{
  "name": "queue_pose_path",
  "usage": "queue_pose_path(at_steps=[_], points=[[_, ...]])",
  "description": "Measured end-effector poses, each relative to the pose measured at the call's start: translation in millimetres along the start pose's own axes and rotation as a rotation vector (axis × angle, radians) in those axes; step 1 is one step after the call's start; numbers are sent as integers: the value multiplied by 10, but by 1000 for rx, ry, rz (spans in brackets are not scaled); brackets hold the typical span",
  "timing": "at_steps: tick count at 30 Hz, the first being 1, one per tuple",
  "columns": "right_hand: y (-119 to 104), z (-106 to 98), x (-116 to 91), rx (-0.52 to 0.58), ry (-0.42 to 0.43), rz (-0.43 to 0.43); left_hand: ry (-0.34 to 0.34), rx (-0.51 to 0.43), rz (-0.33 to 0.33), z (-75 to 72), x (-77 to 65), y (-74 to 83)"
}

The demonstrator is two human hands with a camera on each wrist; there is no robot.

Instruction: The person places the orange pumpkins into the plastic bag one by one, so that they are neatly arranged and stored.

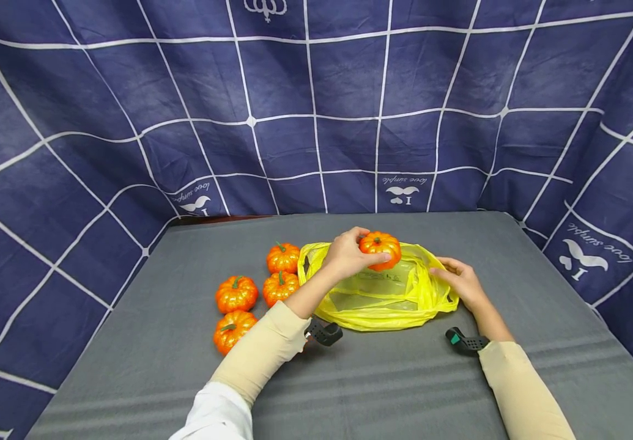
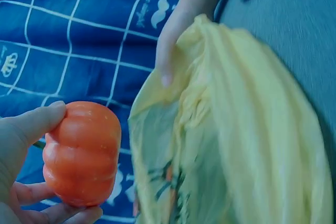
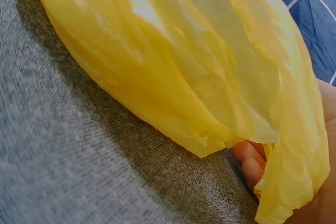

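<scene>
My left hand (image 1: 346,254) grips an orange toy pumpkin (image 1: 380,249) between thumb and fingers, above the mouth of a yellow plastic bag (image 1: 349,318). In the left wrist view the pumpkin (image 2: 84,153) is turned on its side, its green stem toward the palm. At the bag's right edge my right hand (image 1: 462,281) holds the rim, with the thumb on the near side. Yellow plastic (image 3: 157,66) fills much of the right wrist view and hides part of the right hand (image 3: 320,182). The bag lies spread on the table with its mouth open.
Several more orange pumpkins (image 1: 236,294) sit on the grey cloth-covered table (image 1: 393,385), left of the bag. One is partly behind my left forearm. A dark blue curtain (image 1: 349,140) with white lines stands along the back and both sides.
</scene>
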State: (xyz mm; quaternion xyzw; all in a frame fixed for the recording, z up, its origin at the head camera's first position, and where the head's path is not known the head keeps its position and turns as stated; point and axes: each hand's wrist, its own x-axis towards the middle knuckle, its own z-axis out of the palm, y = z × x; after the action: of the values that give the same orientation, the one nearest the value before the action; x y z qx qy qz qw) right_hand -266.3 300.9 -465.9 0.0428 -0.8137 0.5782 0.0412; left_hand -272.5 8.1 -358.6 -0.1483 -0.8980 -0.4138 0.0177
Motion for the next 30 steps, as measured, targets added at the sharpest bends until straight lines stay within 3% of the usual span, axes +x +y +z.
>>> queue_pose_path(at_steps=[6, 11, 24, 30], points=[[-29, 34, -23, 24, 9, 4, -29, -39, -21, 295, -2, 70], [-66, 64, -28, 18, 15, -14, -20, -39, -47, 437, -9, 63], [-76, 42, -12, 7, 9, -16, 62, 49, -112, 773, 86, 27], [-62, 12, -20, -1, 8, -15, 68, 94, -122, 949, 136, 50]])
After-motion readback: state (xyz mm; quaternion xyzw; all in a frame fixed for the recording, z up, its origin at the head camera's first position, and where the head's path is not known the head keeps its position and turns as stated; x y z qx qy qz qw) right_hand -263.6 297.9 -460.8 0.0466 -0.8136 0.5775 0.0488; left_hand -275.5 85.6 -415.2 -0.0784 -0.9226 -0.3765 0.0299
